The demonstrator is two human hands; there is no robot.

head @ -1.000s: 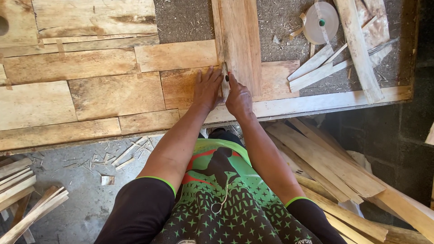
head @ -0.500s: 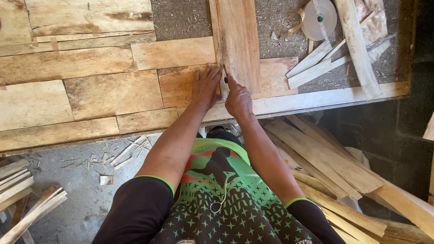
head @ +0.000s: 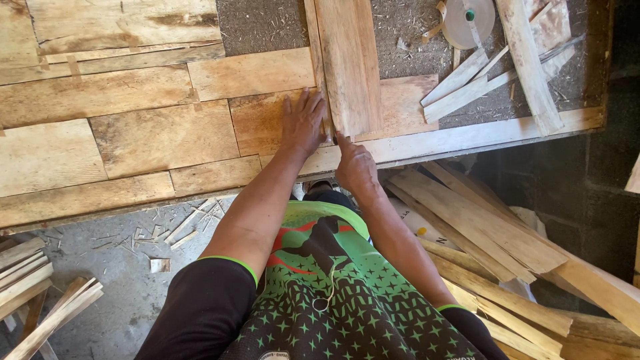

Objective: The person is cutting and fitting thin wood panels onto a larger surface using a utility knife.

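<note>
Fingers of the left hand lie flat and slightly spread on a patchwork of wood veneer sheets covering a wide workbench, touching the left edge of a long upright veneer strip that runs away from the body. The right hand, nearer the bench's front edge, has its fingers curled together at the strip's near end; what it pinches cannot be told. Bare gritty board lies open on both sides of the strip, a tape roll and loose offcuts well to the right

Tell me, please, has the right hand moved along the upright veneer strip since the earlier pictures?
Yes. The right hand has slid down toward the person, from beside the left hand to the lower end of the upright veneer strip, by the table edge.
</note>
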